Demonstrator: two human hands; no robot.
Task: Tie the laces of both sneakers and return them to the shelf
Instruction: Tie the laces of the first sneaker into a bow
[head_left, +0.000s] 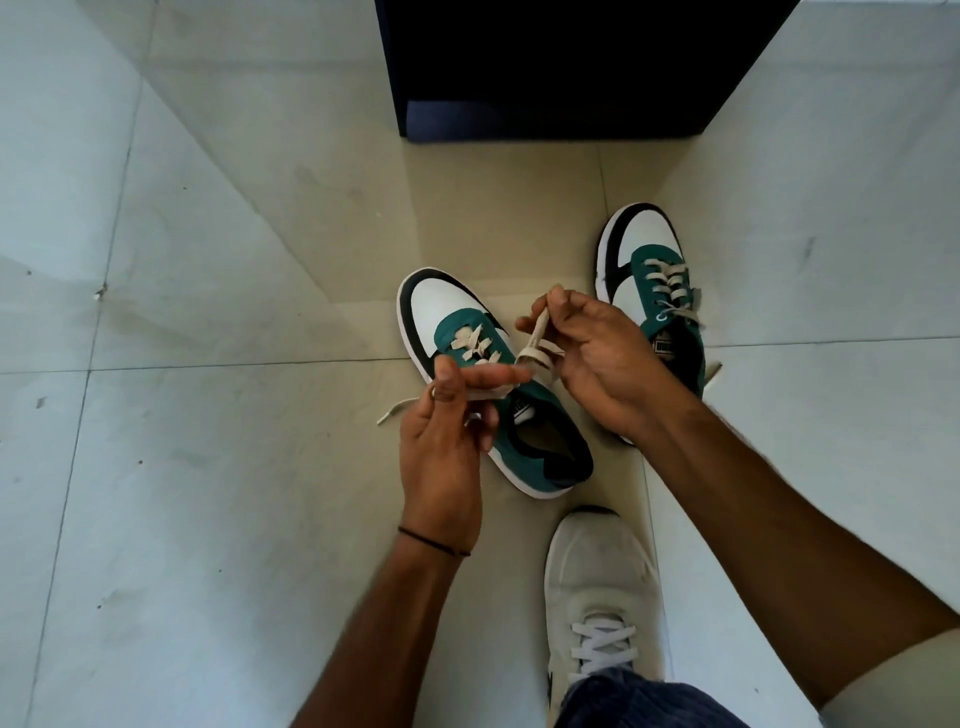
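Two green, white and black sneakers stand on the tiled floor. The left sneaker (457, 322) lies in the middle, toe pointing away from me. Its beige laces (535, 353) are lifted above the tongue. My left hand (447, 441) pinches one lace strand over the shoe. My right hand (597, 353) pinches the other strand, which forms a loop between the two hands. A loose lace end (395, 410) trails on the floor to the left. The right sneaker (649, 270) stands further right, partly hidden by my right hand; its laces look loose.
A dark blue-black shelf unit (561, 67) stands on the floor straight ahead, beyond the sneakers. My own foot in a white shoe (597, 582) rests on the floor near the bottom, just behind the left sneaker. Pale floor tiles (208, 260) spread all around.
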